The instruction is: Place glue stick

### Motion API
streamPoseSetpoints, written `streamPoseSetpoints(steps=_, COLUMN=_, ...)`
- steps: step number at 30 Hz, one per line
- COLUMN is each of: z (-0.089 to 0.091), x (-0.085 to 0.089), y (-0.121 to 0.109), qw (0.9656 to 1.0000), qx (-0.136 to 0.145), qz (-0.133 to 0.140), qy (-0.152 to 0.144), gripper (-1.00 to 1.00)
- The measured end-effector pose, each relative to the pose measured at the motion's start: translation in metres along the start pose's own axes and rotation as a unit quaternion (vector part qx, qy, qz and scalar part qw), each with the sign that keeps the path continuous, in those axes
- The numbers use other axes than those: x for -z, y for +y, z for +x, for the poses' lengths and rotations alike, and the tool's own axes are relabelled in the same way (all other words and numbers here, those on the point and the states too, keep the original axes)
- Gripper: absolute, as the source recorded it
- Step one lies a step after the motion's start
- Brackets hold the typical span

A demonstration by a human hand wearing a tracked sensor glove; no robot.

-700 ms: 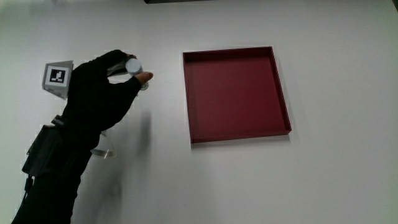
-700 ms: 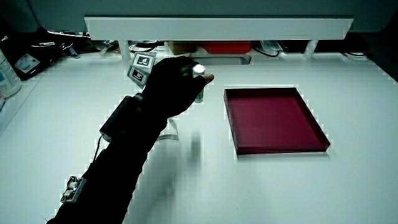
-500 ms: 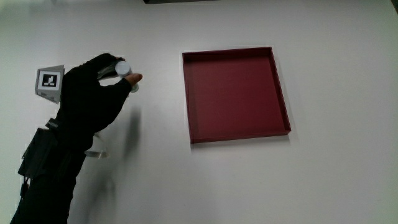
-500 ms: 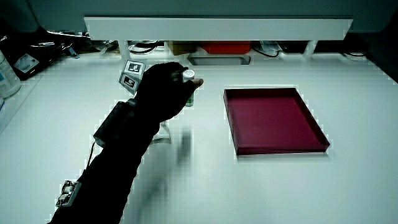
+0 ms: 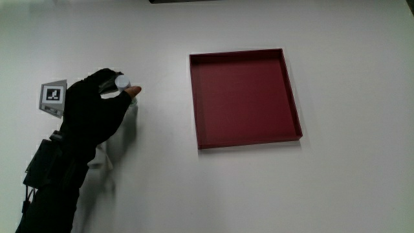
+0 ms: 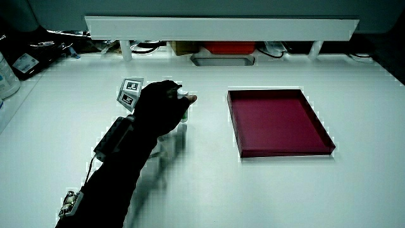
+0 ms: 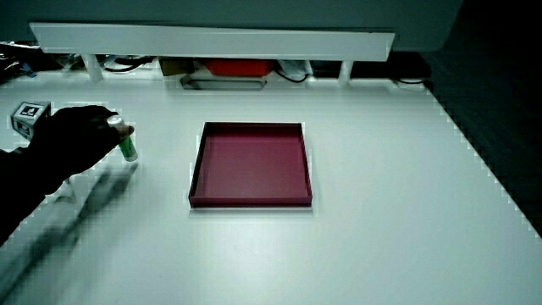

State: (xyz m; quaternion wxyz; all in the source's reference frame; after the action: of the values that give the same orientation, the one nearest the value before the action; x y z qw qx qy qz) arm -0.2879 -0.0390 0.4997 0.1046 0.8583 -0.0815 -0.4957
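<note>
Table (image 5: 259, 188) surface lies bare beneath the grip, with the dark red tray (image 5: 244, 97) well apart from it and empty. The hand (image 5: 94, 110) pinches the glue stick (image 7: 126, 145) near its white cap, holding it upright, its green base at or just above the table. Judged from this, the setting-down is in hand; next comes resting the base and loosening the fingers without tipping it.
</note>
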Motion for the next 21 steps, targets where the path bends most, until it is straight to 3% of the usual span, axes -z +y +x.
streamPoseSetpoints(steps=5, z=-0.005, x=0.004, y=-0.003, qw=0.9998, qx=-0.017, qz=-0.002, qy=-0.004, gripper=0.0)
streamPoseSetpoints(steps=7, z=-0.01, x=0.004, y=-0.003, qw=0.9997, qx=-0.021, qz=-0.004, qy=0.007, gripper=0.0)
streamPoseSetpoints(steps=9, z=-0.009, x=0.004, y=-0.005, qw=0.9996, qx=-0.025, qz=0.0, qy=-0.01, gripper=0.0)
streamPoseSetpoints(steps=11, z=-0.012, x=0.005, y=-0.004, qw=0.9997, qx=-0.023, qz=0.001, qy=0.0, gripper=0.0)
streamPoseSetpoints(steps=13, z=-0.012, x=0.007, y=-0.003, qw=0.9998, qx=-0.016, qz=-0.001, qy=-0.008, gripper=0.0)
streamPoseSetpoints(steps=16, z=-0.012, x=0.008, y=-0.005, qw=0.9995, qx=-0.028, qz=0.001, qy=-0.015, gripper=0.0)
streamPoseSetpoints(steps=21, z=-0.013, x=0.008, y=-0.005, qw=0.9996, qx=-0.023, qz=-0.001, qy=-0.018, gripper=-0.21)
